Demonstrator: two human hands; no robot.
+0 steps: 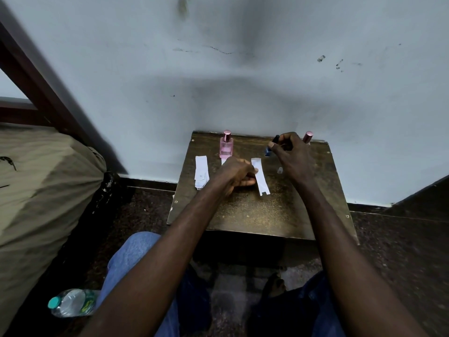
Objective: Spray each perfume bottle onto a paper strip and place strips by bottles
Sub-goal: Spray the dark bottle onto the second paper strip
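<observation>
On the floor at far left lies a plastic water bottle [73, 303], nothing to do with the job. On the small wooden table [252, 215], starting from its left edge, a little pile of spare paper strips [201, 173] waits unused. Next to it stands the pink perfume bottle [226, 145], upright with its cap on, and a bit of white paper [223, 161] shows at its foot, half hidden by the left hand; I'd take that for a strip already sprayed and set down, so that bottle looks done.

The left hand [237, 173] is curled narrow, fingertips pinching the edge of a long strip [259, 176] that lies flat near the middle of the table. To its right, the right hand [290, 154] is wrapped around the dark blue bottle [271, 148], which is tilted and held just above the table, its top towards the strip. A small clear cap [280, 170] rests on the table just below that hand, likely off the blue bottle. So I'd say the second bottle is in hand now, about to be sprayed or just sprayed; I can't see any mist or wet mark.

Behind the right hand, a second pink-capped bottle [307, 137] stands by the wall, capped, with no strip that I can see beside it, so it looks still to be done, and the long strip still needs placing by the blue one
</observation>
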